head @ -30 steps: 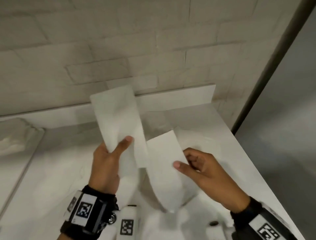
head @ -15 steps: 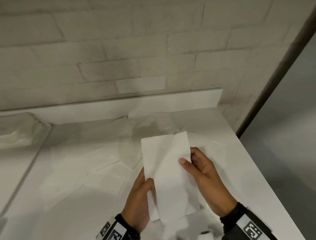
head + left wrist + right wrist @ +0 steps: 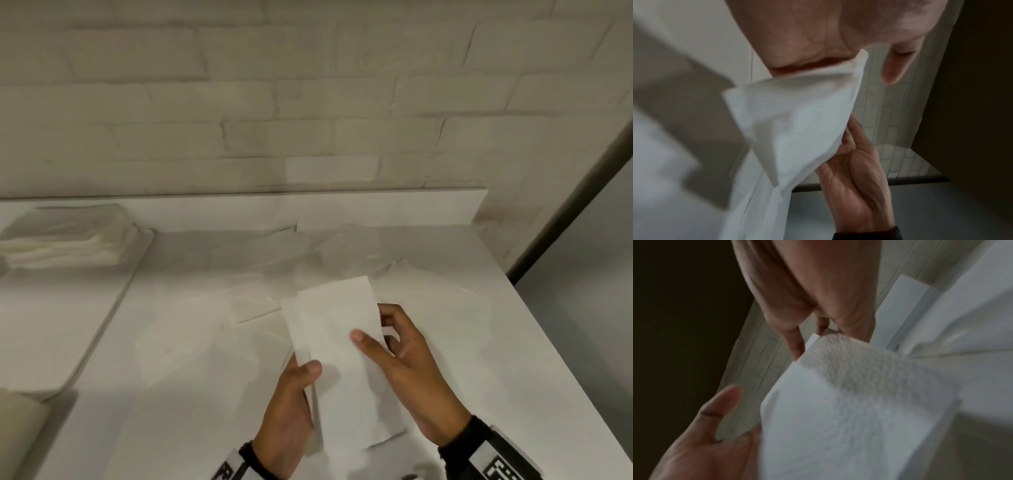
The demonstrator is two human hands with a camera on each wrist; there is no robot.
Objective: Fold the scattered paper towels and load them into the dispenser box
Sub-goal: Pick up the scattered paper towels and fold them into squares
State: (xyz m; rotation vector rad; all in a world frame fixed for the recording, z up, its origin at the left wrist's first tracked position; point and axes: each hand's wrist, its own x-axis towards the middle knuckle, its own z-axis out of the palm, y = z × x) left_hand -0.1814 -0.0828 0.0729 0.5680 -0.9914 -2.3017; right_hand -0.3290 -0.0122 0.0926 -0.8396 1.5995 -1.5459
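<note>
I hold a folded white paper towel (image 3: 337, 346) upright over the white counter (image 3: 171, 394), its layers slightly offset at the top. My left hand (image 3: 298, 394) grips its lower left edge, thumb on the front. My right hand (image 3: 394, 346) pinches the right edge, thumb across the front and fingers behind. The left wrist view shows the towel (image 3: 797, 126) bent over my palm; the right wrist view shows its embossed surface (image 3: 855, 402) close up. Several loose towels (image 3: 346, 253) lie scattered at the back of the counter. No dispenser box is recognisable.
A stack of white towels (image 3: 68, 240) sits at the far left on a raised white surface (image 3: 51, 335). A low white ledge (image 3: 376, 209) runs under the brick wall. The counter's right edge (image 3: 555, 342) drops to a grey floor.
A second ago each hand held a separate end or sheet apart and raised. They came together, and both hands now hold one folded towel lower, nearer my body.
</note>
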